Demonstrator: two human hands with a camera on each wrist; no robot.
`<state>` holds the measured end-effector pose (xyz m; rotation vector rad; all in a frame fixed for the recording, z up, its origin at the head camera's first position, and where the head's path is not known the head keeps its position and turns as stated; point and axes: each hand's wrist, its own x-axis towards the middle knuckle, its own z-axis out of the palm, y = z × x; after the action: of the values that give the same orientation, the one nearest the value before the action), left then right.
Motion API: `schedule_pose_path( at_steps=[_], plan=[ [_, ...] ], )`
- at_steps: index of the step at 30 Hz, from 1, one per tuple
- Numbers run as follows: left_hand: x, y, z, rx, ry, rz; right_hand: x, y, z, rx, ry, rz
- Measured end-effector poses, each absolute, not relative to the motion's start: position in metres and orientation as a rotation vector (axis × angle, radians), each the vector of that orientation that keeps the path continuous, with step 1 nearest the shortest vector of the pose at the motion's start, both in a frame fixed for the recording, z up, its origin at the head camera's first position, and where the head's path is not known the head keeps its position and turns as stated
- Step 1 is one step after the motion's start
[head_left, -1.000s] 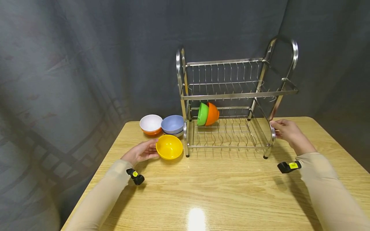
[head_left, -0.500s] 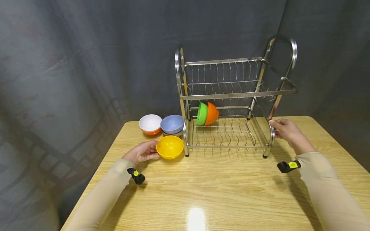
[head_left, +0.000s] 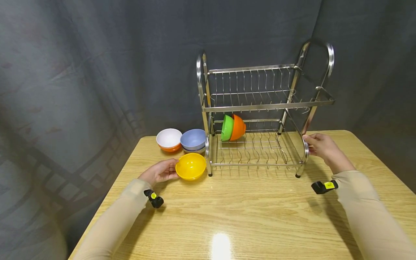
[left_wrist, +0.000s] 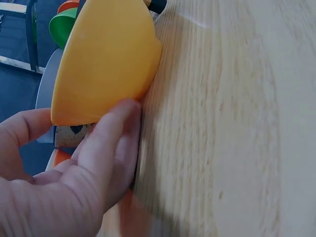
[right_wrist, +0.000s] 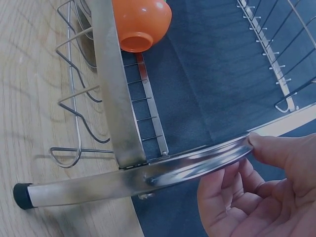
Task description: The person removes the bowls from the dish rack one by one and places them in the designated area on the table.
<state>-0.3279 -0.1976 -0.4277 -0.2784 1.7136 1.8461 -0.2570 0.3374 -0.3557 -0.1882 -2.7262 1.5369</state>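
Observation:
A yellow bowl [head_left: 190, 167] is by the rack's front left foot, tilted a little. My left hand [head_left: 160, 171] holds its left side; in the left wrist view the thumb of that hand [left_wrist: 74, 177] is at the rim of the yellow bowl [left_wrist: 106, 64] and the fingers lie under its side. My right hand [head_left: 327, 151] grips the curved right end of the metal rack [head_left: 260, 165], thumb on the tube and fingers curled beneath, as the right wrist view shows with the hand [right_wrist: 261, 187] on the rack [right_wrist: 197, 163].
A green bowl [head_left: 227, 128] and an orange bowl [head_left: 238, 128] stand on edge at the lower tier's left. Left of the rack are a white and orange bowl [head_left: 169, 139] and stacked bowls with a blue one [head_left: 193, 139] on top. Dark curtain [head_left: 130, 72] hangs behind the table [head_left: 253, 213].
The yellow bowl has shifted very slightly and its tilt has changed a little, with my left hand still on it. My right hand stays on the rack.

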Motion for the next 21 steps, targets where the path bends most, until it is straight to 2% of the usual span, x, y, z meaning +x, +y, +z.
schedule_pose_path(
  at_steps=[7, 11, 15, 21],
  plan=[
    [-0.333, -0.181, -0.403, -0.186, 2.29, 1.75, -0.258, 0.34, -0.353, -0.168, -2.698, 1.591],
    [-0.33, -0.158, -0.378, -0.014, 2.529, 1.82, -0.259, 0.341, -0.352, -0.17, -2.697, 1.595],
    [-0.324, -0.128, -0.359, 0.137, 2.379, 1.872, -0.26, 0.341, -0.35, -0.181, -2.7, 1.595],
    [-0.323, -0.092, -0.354, 0.14, 2.196, 1.84, -0.26, 0.339, -0.351, -0.177, -2.711, 1.571]
  ],
)
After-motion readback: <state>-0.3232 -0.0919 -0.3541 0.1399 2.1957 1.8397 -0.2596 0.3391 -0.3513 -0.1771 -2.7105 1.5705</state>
